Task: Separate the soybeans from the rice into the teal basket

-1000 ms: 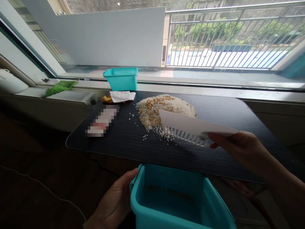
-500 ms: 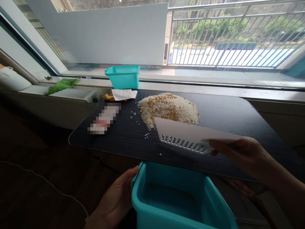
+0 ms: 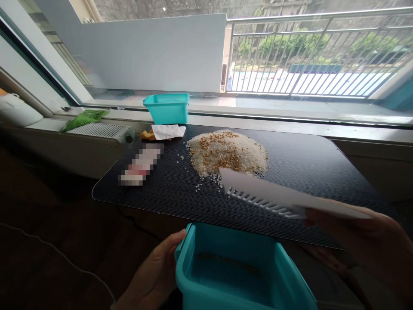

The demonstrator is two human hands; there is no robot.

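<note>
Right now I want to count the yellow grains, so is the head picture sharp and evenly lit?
Head view: the grain pile is fairly sharp in daylight from the window; the white scraper and the right hand holding it are motion-blurred; the floor at left is deep in shadow; a pixelated patch hides one item.

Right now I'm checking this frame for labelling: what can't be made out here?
Head view only:
- Item on the black mat: pixelated, unreadable.
- Right hand holding the white scraper: motion-blurred, cut by the right edge.
- Left hand on the near teal bin: both cut by the bottom edge.
- Specks inside that bin: too dim to identify.
</note>
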